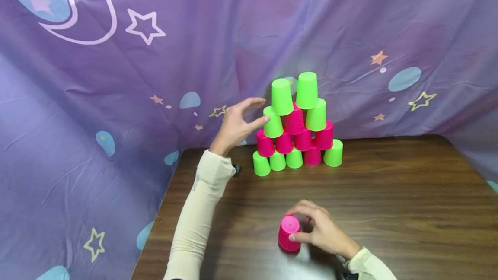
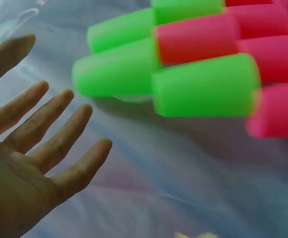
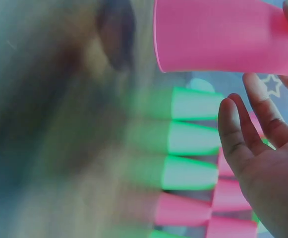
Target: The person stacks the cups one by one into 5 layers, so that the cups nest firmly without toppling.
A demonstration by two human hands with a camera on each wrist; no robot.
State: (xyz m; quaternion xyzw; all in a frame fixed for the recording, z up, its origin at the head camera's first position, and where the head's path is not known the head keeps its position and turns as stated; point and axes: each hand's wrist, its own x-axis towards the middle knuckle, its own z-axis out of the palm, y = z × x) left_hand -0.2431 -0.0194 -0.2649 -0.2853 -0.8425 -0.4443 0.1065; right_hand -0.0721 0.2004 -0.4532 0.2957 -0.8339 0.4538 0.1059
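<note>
Upside-down plastic cups are stacked in a pyramid at the back of the table. Two green cups, a left one (image 1: 282, 97) and a right one (image 1: 307, 90), form its top row. Below them is a row of a green cup (image 1: 273, 123), a pink cup (image 1: 294, 120) and another green cup (image 1: 316, 116). My left hand (image 1: 235, 125) is beside the pyramid's left side, fingers spread, holding nothing; the left wrist view shows a gap to the cups. Nearer the front, my right hand (image 1: 317, 228) pinches an inverted pink cup (image 1: 290, 236) between thumb and fingers.
Under those rows lie a row of pink cups (image 1: 265, 143) and a bottom row with mostly green cups (image 1: 261, 164) on the brown wooden table (image 1: 389, 193). A purple patterned cloth (image 1: 350, 33) hangs close behind the stack and along the left.
</note>
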